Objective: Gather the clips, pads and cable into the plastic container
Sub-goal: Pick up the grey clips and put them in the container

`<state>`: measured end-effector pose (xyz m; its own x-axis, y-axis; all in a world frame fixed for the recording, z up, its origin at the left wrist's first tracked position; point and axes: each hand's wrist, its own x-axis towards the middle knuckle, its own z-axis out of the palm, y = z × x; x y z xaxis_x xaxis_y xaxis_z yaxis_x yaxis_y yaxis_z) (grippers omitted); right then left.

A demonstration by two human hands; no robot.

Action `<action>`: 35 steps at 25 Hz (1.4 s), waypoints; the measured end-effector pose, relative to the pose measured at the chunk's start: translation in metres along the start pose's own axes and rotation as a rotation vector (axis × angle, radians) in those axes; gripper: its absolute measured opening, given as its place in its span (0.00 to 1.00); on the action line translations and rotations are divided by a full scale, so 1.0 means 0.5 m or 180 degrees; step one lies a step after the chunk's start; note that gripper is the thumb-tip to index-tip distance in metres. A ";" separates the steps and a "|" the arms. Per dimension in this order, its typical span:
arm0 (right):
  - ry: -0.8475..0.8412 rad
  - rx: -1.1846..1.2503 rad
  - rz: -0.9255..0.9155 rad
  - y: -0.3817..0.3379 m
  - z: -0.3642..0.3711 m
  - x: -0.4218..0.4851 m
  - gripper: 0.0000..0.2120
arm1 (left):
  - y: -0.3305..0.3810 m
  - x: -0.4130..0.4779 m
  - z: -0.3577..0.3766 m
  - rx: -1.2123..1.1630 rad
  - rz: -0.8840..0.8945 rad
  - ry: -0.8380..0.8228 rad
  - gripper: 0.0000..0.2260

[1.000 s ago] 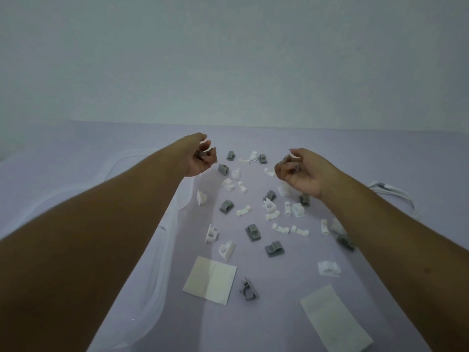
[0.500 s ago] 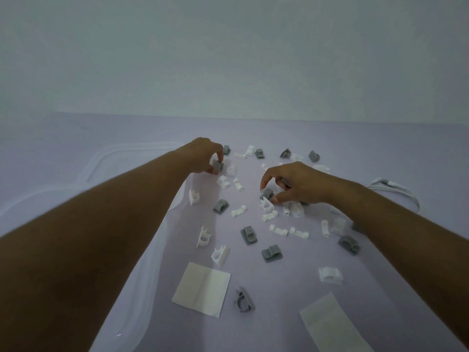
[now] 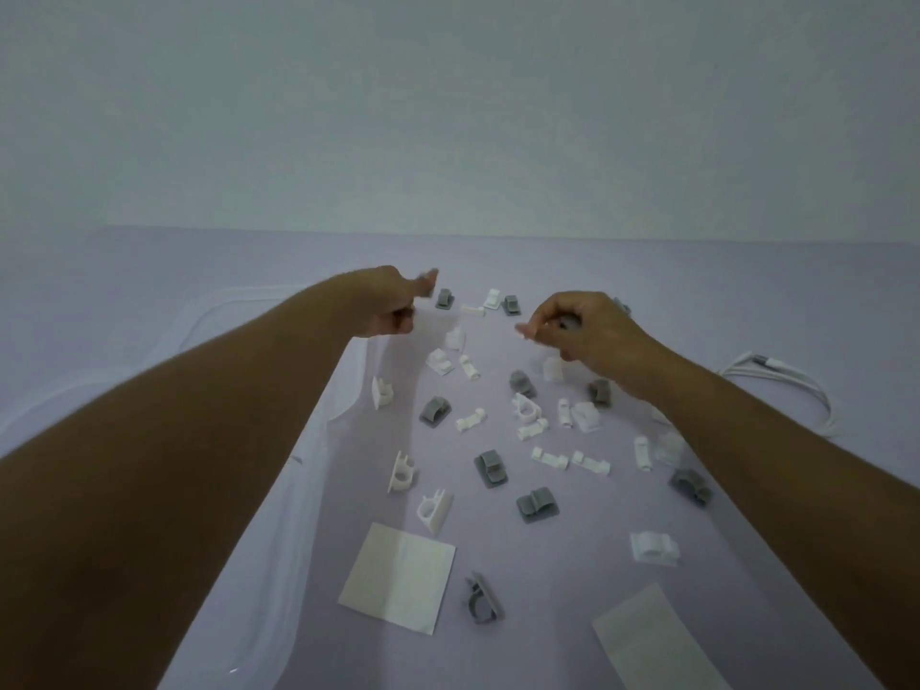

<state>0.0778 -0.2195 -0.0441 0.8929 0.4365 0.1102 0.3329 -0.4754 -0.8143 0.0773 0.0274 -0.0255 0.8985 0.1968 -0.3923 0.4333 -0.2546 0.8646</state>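
Clips scattered on lilac tabletop (image 3: 747,291), all placed here rel. to the plastic container (image 3: 318,440), which runs along the left under the left arm, long axis near-to-far, clear rim only faintly visible. Approx. 9 grey clips (image 3: 490,469) and approx. 18 white clips (image 3: 470,419) to its right; exact nos. hard to fix, some blurred or half-hidden by the right arm. 2 pads: square one (image 3: 398,577) just right of container's near end, second (image 3: 652,639) further right, cut by frame edge, long axis angled near-right. 1 white cable (image 3: 791,390) coiled far right, well apart from container.

Left hand (image 3: 391,303) over container's far right corner, fingers curled, contents can't tell. Right hand (image 3: 582,331) raised above clips, fingers pinched round sth small & grey, blurred.

Bare tabletop beyond clips.
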 end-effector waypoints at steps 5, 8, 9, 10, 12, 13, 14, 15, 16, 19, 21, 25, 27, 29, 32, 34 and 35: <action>0.0201 -0.0025 0.0184 0.001 0.010 0.007 0.10 | 0.008 -0.020 -0.031 -0.2172 -0.0260 -0.0291 0.15; -0.0163 -0.1167 -0.0200 -0.002 0.022 0.000 0.15 | 0.006 -0.028 -0.043 -0.2586 -0.0307 -0.0265 0.11; -0.0263 -0.1745 -0.0293 -0.006 0.026 -0.004 0.17 | 0.007 -0.032 -0.044 -0.2726 -0.0315 -0.0269 0.10; -0.0320 -0.2287 -0.0401 -0.010 0.034 -0.010 0.18 | 0.007 -0.033 -0.045 -0.2877 -0.0309 -0.0287 0.10; -0.0411 -0.3084 -0.0693 -0.010 0.055 -0.018 0.16 | 0.010 -0.030 -0.046 -0.3126 -0.0297 -0.0335 0.12; -0.0459 -0.3268 -0.0839 -0.005 0.066 -0.019 0.14 | 0.013 -0.028 -0.045 -0.3165 -0.0332 -0.0338 0.13; -0.0467 -0.3238 -0.0947 -0.003 0.072 -0.018 0.12 | 0.014 -0.026 -0.043 -0.3135 -0.0385 -0.0335 0.14; -0.0405 -0.2918 -0.0934 -0.003 0.074 -0.013 0.10 | 0.015 -0.022 -0.042 -0.3022 -0.0446 -0.0305 0.15; -0.0225 -0.2324 -0.0817 -0.006 0.073 -0.007 0.10 | 0.015 -0.018 -0.042 -0.2829 -0.0472 -0.0235 0.16; 0.0611 0.1086 0.0401 -0.023 0.057 0.039 0.13 | 0.019 0.001 -0.045 -0.1788 -0.0341 0.0247 0.15; 0.0678 0.3565 0.1395 -0.044 0.042 0.070 0.17 | 0.017 0.011 -0.047 -0.0137 0.0096 0.0739 0.14; 0.0903 0.3038 0.1517 -0.040 0.022 0.138 0.14 | 0.002 0.039 -0.053 0.3104 0.1075 0.1114 0.20; 0.1022 0.1012 0.1066 -0.022 0.028 0.168 0.13 | -0.005 0.055 -0.048 0.3630 0.1018 0.0870 0.22; 0.0894 -0.0603 0.0704 -0.003 0.040 0.192 0.13 | -0.009 0.067 -0.044 0.3921 0.0944 0.0663 0.22; 0.0627 -0.1951 0.0528 0.013 0.066 0.203 0.18 | -0.010 0.074 -0.034 0.4256 0.1077 0.0660 0.20; 0.0546 -0.2553 0.0382 0.018 0.080 0.200 0.17 | -0.009 0.076 -0.028 0.4558 0.1079 0.0709 0.18; 0.0516 -0.2729 0.0326 0.019 0.085 0.196 0.15 | -0.010 0.078 -0.028 0.4700 0.1077 0.0733 0.17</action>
<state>0.1558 -0.1486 -0.0653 0.9413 0.2773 0.1926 0.3036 -0.9448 -0.1233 0.1091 0.0494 -0.0409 0.9966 0.0399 -0.0714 0.0226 -0.9733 -0.2285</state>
